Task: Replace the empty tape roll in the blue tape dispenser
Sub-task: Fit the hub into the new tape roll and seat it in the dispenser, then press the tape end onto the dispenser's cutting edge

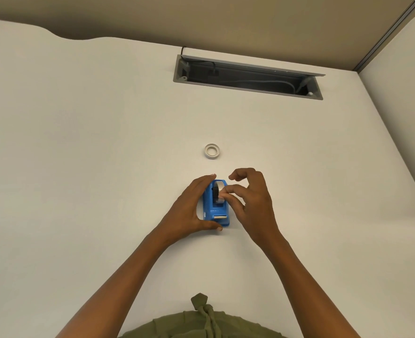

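Observation:
The blue tape dispenser stands on the white desk, its metal cutter toward me. My left hand clasps its left side, fingertips at the far end and thumb at the near end. A white tape roll sits in the dispenser's cradle on a black hub. My right hand pinches this roll from the right with thumb and forefinger, the other fingers raised. A second white roll lies flat on the desk just beyond the dispenser, apart from both hands.
An open grey cable tray with wires is sunk into the desk at the back. A beige partition rises behind the desk. A white side surface adjoins on the right. My green garment shows at the bottom edge.

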### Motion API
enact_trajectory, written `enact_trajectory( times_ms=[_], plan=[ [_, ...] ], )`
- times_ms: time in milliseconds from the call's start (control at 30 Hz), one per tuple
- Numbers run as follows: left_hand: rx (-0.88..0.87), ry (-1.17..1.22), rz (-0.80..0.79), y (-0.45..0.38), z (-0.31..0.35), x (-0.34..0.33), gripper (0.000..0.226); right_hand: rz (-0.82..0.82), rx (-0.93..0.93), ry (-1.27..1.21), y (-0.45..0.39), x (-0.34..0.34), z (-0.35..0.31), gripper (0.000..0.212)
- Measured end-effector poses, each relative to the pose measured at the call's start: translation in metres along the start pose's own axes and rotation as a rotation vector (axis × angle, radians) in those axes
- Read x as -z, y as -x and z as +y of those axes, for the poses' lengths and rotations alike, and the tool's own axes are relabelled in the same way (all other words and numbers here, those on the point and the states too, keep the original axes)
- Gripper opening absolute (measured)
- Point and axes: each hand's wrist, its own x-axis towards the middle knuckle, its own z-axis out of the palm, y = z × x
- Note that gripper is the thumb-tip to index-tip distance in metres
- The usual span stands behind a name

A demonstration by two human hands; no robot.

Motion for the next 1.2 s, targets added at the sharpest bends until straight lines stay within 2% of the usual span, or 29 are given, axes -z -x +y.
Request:
enact_trajectory(
  times_ms=[300, 600, 800, 967, 1200],
  plan=[
    [-0.004, -0.01, 0.02, 0.0, -0.002, -0.002, 0.098, 0.185, 0.044, 0.168, 0.023, -0.007, -0.005, 0.007],
    [-0.007, -0.034, 0.015, -0.001, -0.003, -0.002, 0.097, 0.297, 0.089, 0.284, 0.036, -0.009, -0.012, 0.023],
    [-0.008, -0.034, 0.018, -0.001, -0.005, -0.003, 0.097, 0.311, 0.095, 0.33, 0.043, -0.01, -0.011, 0.013],
    [-0.014, -0.033, 0.032, 0.0, -0.005, -0.003, 0.096, 0.331, 0.096, 0.312, 0.048, -0.011, -0.013, 0.021],
    [-0.013, -0.026, 0.032, 0.0, -0.004, -0.002, 0.093, 0.335, 0.136, 0.374, 0.056, -0.015, -0.013, 0.017]
  ],
)
